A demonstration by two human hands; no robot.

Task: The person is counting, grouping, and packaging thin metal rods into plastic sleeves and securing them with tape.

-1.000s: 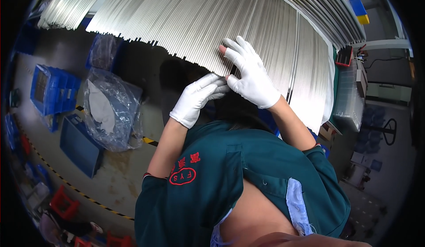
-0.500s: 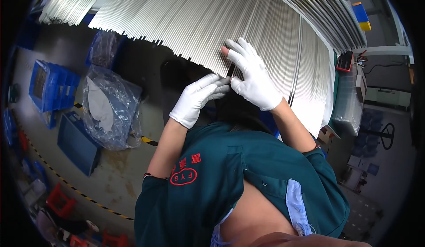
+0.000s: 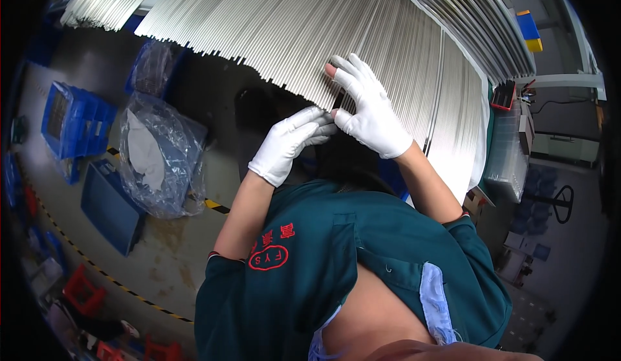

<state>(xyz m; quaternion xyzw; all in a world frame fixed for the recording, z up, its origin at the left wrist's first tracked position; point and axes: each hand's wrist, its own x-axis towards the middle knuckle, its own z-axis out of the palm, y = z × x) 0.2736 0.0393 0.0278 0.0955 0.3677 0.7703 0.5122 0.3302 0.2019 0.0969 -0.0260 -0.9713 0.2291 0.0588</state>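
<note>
Long thin silvery metal rods (image 3: 259, 31) lie side by side in a wide layer, their uneven ends toward me. White gloves cover both my hands, with a bare fingertip showing on the right. My left hand (image 3: 288, 144) is at the near rod ends, fingers drawn together; whatever they pinch is hidden. Over the rods, my right hand (image 3: 375, 115) has its fingers stretched out and touching the layer, and its thumb meets the left fingertips. A short dark gap between rods shows beside that thumb.
Blue crates (image 3: 77, 121), a blue tray (image 3: 113, 206) and a clear plastic bag (image 3: 162, 157) are on the floor at left. More rods (image 3: 479, 24) are stacked at the far right. A red-rimmed bin (image 3: 503, 96) sits by the right edge of the layer.
My right thumb has shifted slightly toward the left fingertips. Otherwise both hands keep nearly the same place, and the view has shifted a little.
</note>
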